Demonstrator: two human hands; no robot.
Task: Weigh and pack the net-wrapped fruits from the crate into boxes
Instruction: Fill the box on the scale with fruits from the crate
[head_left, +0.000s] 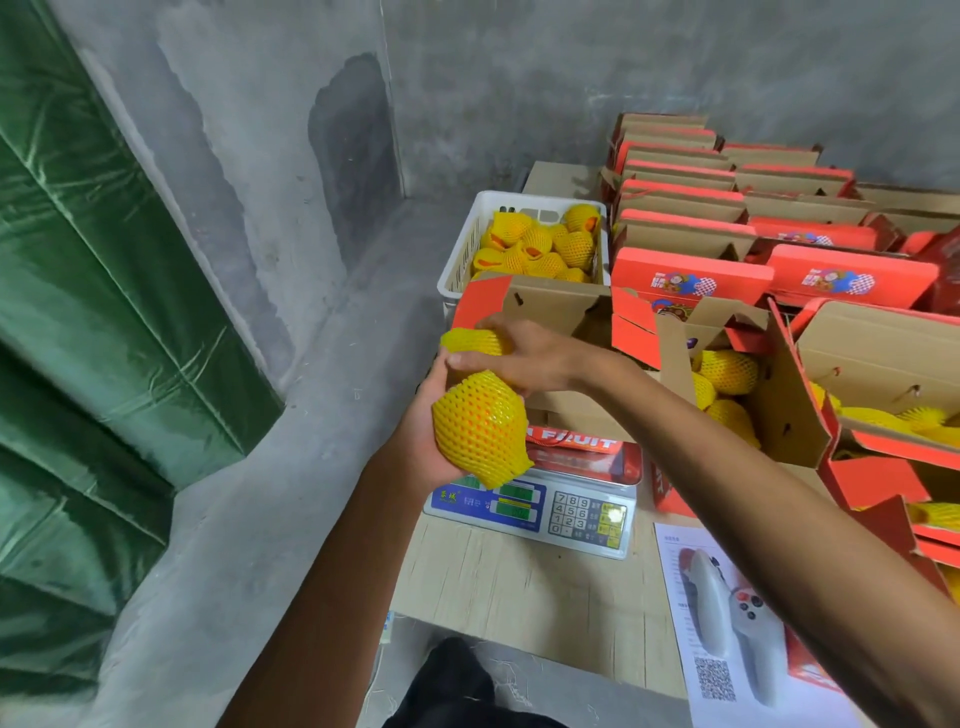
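Across the right of the frame the table (519, 577) is crowded with red boxes (685, 218), stacked flat toward the upper right and standing open lower down, so each can be filled in turn. Just above centre a white crate (457, 260) holds the loose netted fruit (540, 249), set close behind the scale (535, 512), which probably keeps the reach short. An open box (566, 317) sits on the scale, flaps up, seemingly so fruit is weighed as it drops in.

At mid-frame both hands are full. The left hand (421, 441) cups one yellow-netted fruit (478, 421) from below, fingers wrapped around it. The right hand (519, 353) clamps over a second fruit (470, 341) from above, reaching across. Both hover at the box's left edge, likely headed inside. A printed sheet (727, 623) lies lower right.
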